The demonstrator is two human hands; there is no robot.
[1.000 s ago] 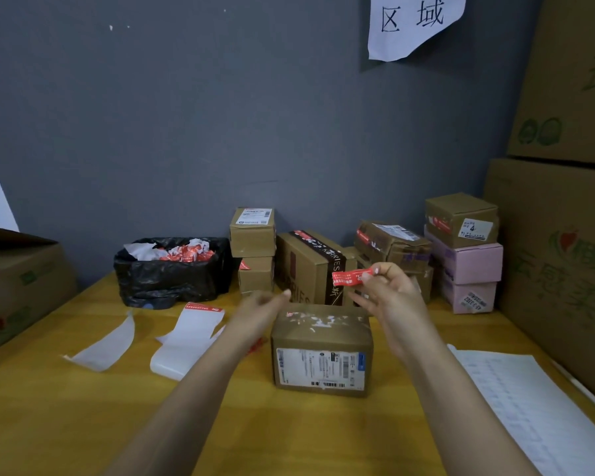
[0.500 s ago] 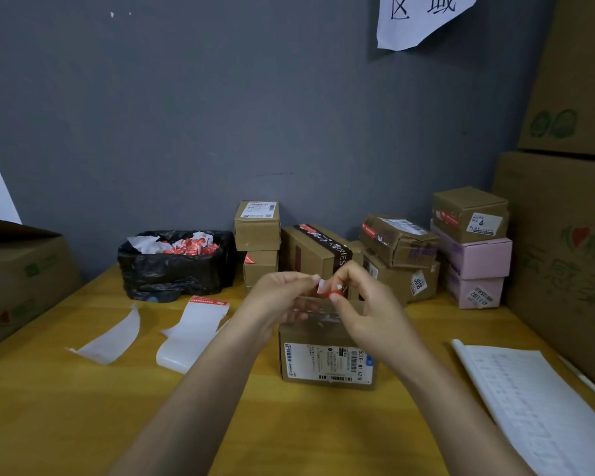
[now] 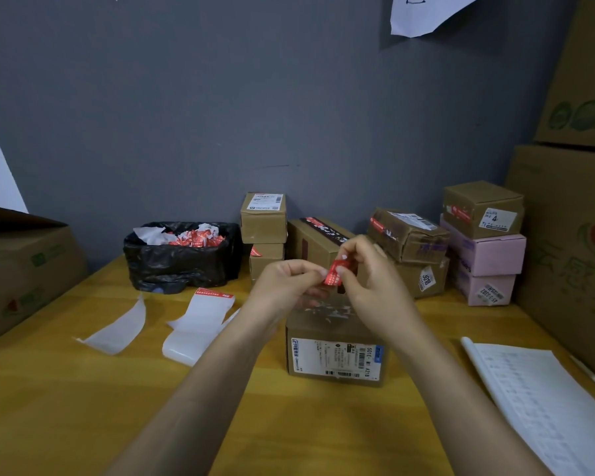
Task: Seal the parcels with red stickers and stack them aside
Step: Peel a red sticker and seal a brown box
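Observation:
A brown parcel [image 3: 335, 352] with a white shipping label on its near side stands on the wooden table [image 3: 83, 407] in front of me. Above it, my left hand [image 3: 285, 286] and my right hand [image 3: 371, 286] both pinch one small red sticker [image 3: 335, 273] between their fingertips. The sticker hangs clear of the parcel's top. Sealed parcels are piled against the wall: a brown stack [image 3: 263, 221], a long box [image 3: 315, 240], a tilted box [image 3: 409, 235] and a brown box on pink ones [image 3: 485, 249].
A black bin bag [image 3: 179, 262] full of red and white scraps sits at the back left. Sticker backing sheets [image 3: 200, 321] lie left of the parcel. A printed paper list [image 3: 543, 400] lies at the right. Large cartons stand at the left [image 3: 21, 269] and right [image 3: 571, 235].
My left hand rose from beside the parcel and joined my right hand at the sticker. The sticker, held out flat a second ago, now hangs between both hands' fingertips.

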